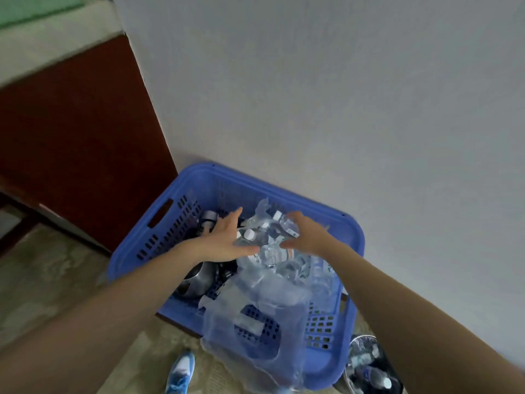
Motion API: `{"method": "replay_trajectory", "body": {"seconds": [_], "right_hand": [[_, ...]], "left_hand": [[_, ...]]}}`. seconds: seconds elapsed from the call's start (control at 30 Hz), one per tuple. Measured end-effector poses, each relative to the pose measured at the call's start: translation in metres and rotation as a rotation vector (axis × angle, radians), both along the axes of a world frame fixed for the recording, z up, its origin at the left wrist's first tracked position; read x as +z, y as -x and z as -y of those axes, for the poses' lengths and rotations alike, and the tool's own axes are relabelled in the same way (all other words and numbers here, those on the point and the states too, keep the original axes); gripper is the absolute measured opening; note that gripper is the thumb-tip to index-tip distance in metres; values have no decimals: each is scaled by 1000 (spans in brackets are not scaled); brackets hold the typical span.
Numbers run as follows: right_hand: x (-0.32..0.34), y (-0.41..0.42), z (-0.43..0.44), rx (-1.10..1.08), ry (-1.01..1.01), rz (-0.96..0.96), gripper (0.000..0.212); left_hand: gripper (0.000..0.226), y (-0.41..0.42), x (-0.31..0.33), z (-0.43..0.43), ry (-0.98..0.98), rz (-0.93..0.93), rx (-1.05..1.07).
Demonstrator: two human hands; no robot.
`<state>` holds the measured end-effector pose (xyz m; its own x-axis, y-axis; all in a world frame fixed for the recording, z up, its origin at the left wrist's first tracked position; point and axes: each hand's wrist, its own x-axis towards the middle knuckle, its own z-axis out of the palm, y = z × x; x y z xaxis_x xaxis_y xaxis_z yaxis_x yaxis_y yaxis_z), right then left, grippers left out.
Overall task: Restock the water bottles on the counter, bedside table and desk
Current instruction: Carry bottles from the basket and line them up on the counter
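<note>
A blue plastic basket (353,240) stands on the floor against the wall. Inside lies a torn clear plastic pack of water bottles (271,245) with white caps. My left hand (224,237) reaches into the basket with fingers spread, at the left side of the pack. My right hand (305,233) hovers over the right side of the pack, fingers bent down onto the wrap; whether it grips the wrap is unclear. Loose clear wrap (255,331) hangs over the basket's near edge.
A metal bowl (199,280) and dark items lie in the basket's left part. A dark red wooden cabinet (76,143) stands to the left. A bin with used bottles (369,368) sits at the lower right. A blue shoe (180,371) is on the patterned floor.
</note>
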<state>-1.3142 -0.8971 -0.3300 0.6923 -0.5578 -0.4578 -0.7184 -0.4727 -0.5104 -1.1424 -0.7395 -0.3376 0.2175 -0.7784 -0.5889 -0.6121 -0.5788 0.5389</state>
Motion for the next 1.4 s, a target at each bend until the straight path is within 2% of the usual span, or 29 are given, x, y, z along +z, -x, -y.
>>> {"method": "replay_trajectory", "body": {"seconds": [0.13, 0.2, 0.3, 0.37, 0.47, 0.53, 0.63, 0.77, 0.83, 0.93, 1.0, 1.1, 1.2, 1.3, 1.4], "right_hand": [[-44, 10, 1, 23, -45, -76, 79], [-64, 8, 3, 14, -59, -105, 76], [-89, 2, 9, -18, -52, -129, 70], [-105, -4, 14, -128, -76, -131, 66], [-127, -16, 19, -411, -212, -147, 69], [-142, -23, 22, -591, -286, -150, 77], [-159, -29, 23, -678, -312, -184, 86], [-171, -38, 25, -858, -352, -140, 90], [-176, -45, 23, -957, -374, -123, 100], [-183, -53, 12, -1006, -342, -196, 112], [-186, -56, 8, -1041, -300, -185, 106], [-187, -57, 10, -1121, -322, -157, 95], [-182, -53, 13, -1182, -393, -95, 91], [-174, -48, 17, -1263, -504, -20, 90], [-166, -45, 20, -1320, -557, 98, 82]], "left_hand": [[98, 7, -35, -5, -17, -58, 38], [81, 7, -47, -2, 82, -70, 125], [48, 6, -60, 7, 215, 20, 229], [34, 3, -71, 19, 212, -17, 313], [8, 4, -91, 38, 111, -185, 506], [18, 5, -107, 50, -1, -236, 609], [15, 6, -125, 60, -98, -231, 726], [35, 1, -145, 69, -93, -269, 839], [41, -1, -152, 73, -71, -280, 924], [35, -2, -162, 78, -53, -308, 1033], [36, 0, -166, 78, -74, -323, 1068], [48, 4, -167, 76, -79, -306, 1091], [34, 10, -161, 73, 0, -293, 1082], [24, 14, -149, 70, 77, -316, 1013], [27, 17, -135, 67, 109, -248, 861]]}}
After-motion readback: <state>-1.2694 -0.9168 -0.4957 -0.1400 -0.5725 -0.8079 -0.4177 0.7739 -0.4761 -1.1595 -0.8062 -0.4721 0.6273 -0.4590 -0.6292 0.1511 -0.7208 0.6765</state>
